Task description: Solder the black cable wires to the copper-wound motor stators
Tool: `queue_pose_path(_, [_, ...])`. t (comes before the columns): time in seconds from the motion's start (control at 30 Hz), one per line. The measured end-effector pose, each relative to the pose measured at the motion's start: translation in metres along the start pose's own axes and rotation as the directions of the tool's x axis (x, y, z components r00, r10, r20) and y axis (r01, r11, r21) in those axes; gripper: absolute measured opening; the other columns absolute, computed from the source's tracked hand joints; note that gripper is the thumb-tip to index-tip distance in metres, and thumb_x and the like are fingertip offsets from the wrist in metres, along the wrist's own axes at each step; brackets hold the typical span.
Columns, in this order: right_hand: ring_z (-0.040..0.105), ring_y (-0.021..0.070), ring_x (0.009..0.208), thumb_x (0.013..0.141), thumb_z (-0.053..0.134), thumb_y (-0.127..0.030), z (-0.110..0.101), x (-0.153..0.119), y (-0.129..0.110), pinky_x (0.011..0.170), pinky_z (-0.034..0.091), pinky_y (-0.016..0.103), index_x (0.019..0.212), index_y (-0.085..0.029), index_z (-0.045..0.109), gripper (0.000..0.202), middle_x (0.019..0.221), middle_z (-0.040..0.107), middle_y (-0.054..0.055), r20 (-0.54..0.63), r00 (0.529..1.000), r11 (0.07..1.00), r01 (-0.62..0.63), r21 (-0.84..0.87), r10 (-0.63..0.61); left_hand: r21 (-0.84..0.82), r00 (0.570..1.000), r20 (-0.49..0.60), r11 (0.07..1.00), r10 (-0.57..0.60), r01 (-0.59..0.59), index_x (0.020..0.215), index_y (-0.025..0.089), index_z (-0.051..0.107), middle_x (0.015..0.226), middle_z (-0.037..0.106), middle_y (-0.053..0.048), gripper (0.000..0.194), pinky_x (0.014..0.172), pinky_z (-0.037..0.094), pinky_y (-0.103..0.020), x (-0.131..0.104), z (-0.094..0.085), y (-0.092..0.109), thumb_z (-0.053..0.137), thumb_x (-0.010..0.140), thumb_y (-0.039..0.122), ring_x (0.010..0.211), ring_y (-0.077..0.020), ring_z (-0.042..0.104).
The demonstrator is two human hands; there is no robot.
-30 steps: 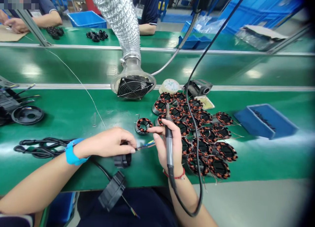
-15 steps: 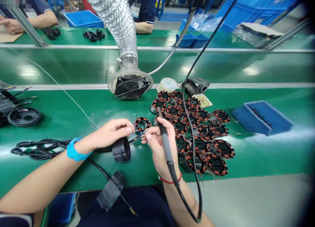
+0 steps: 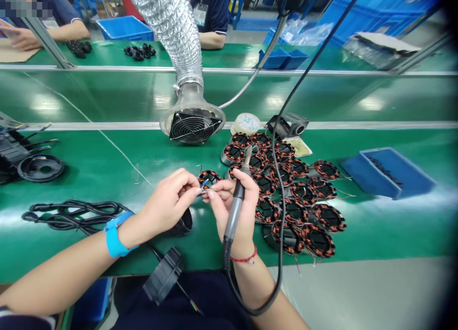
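Observation:
My left hand [image 3: 175, 196] pinches the thin coloured wires [image 3: 204, 184] of a black cable above a round black cap [image 3: 184, 223]. My right hand [image 3: 238, 206] holds a grey soldering iron [image 3: 234, 215], its tip pointing up and away, while its thumb and fingers meet near the same wires. Just behind the fingertips stands a single stator [image 3: 209, 178] with copper windings, partly hidden. Several more stators [image 3: 293, 211] stand grouped to the right of my right hand. A second black cap [image 3: 163, 275] hangs at the table's front edge with wires coming out.
A fume hood with a fan grille [image 3: 193, 127] hangs ahead. Coiled black cables [image 3: 75, 215] and a motor housing [image 3: 41, 168] lie left, a blue bin [image 3: 390, 172] right. The iron's cord [image 3: 282, 201] loops past the stators. Two people sit across the bench.
My left hand has closed on the wires near my right fingertips. The soldering iron has tilted, its tip now further right and its lower end further left. The view has shifted slightly.

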State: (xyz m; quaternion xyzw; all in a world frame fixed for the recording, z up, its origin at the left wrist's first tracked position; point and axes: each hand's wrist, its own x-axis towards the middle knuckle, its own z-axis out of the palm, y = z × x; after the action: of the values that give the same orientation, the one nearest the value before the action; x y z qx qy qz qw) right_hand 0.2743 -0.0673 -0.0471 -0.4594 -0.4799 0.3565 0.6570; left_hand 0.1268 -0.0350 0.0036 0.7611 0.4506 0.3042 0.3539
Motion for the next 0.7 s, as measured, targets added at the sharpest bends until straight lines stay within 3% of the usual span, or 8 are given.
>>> queue_pose_path(0.23, [0.068,0.0141,0.080,0.085,0.064,-0.017,-0.002,-0.001,0.002,0.072,0.061,0.030,0.128,-0.030,0.039,0.051,0.090,0.061,-0.001,0.005,0.999,0.996,0.051,-0.070,-0.051,0.077,0.994,-0.026,0.991,0.109,-0.107,0.079,0.018,0.055,0.078,0.057,-0.001,0.017,0.066,0.041,-0.025,0.001,0.005,-0.001,0.049,0.095,0.020,0.072,-0.0130,0.052])
queue_pose_path(0.4, [0.064,0.0126,0.074,0.085,0.062,-0.014,0.000,0.001,-0.003,0.071,0.057,0.030,0.123,-0.030,0.042,0.045,0.082,0.061,-0.004,0.000,0.992,0.988,0.128,-0.080,-0.129,0.291,0.935,-0.060,0.902,0.350,-0.319,0.090,0.016,0.063,0.087,0.063,-0.007,0.014,0.077,0.043,-0.033,-0.002,0.009,-0.004,0.051,0.095,0.021,0.084,-0.0186,0.054])
queue_pose_path(0.47, [0.062,0.0127,0.071,0.085,0.062,-0.014,0.003,0.001,-0.005,0.069,0.055,0.030,0.121,-0.029,0.043,0.044,0.079,0.060,-0.005,-0.018,0.988,0.983,0.152,-0.104,-0.155,0.306,0.927,-0.069,0.893,0.368,-0.331,0.092,0.016,0.064,0.089,0.064,-0.008,0.015,0.076,0.044,-0.033,-0.003,0.010,-0.005,0.050,0.095,0.020,0.084,-0.0188,0.054])
queue_pose_path(0.57, [0.062,0.0130,0.071,0.085,0.062,-0.013,0.009,0.000,-0.006,0.067,0.054,0.029,0.121,-0.030,0.043,0.044,0.079,0.061,-0.005,-0.034,0.986,0.982,0.157,-0.102,-0.162,0.157,0.970,-0.075,0.963,0.232,-0.219,0.087,0.017,0.063,0.087,0.065,-0.006,0.018,0.077,0.046,-0.031,-0.004,0.010,-0.002,0.047,0.095,0.018,0.083,-0.0169,0.057])
queue_pose_path(0.63, [0.063,0.0127,0.073,0.086,0.061,-0.014,0.011,0.001,-0.005,0.068,0.054,0.029,0.123,-0.030,0.043,0.044,0.081,0.062,-0.004,-0.030,0.989,0.986,0.145,-0.078,-0.148,-0.006,0.997,-0.045,0.998,0.068,-0.068,0.086,0.018,0.060,0.084,0.065,-0.004,0.016,0.074,0.047,-0.029,-0.003,0.009,0.001,0.047,0.094,0.019,0.080,-0.0154,0.059])
queue_pose_path(0.7, [0.065,0.0132,0.078,0.087,0.060,-0.015,0.009,0.004,-0.003,0.071,0.055,0.030,0.126,-0.030,0.042,0.045,0.087,0.064,-0.003,-0.018,0.991,0.987,0.131,-0.093,-0.134,-0.188,0.995,0.018,0.977,-0.102,0.104,0.087,0.018,0.057,0.075,0.063,-0.001,0.013,0.067,0.047,-0.026,0.000,0.006,0.000,0.048,0.093,0.024,0.070,-0.0135,0.059])
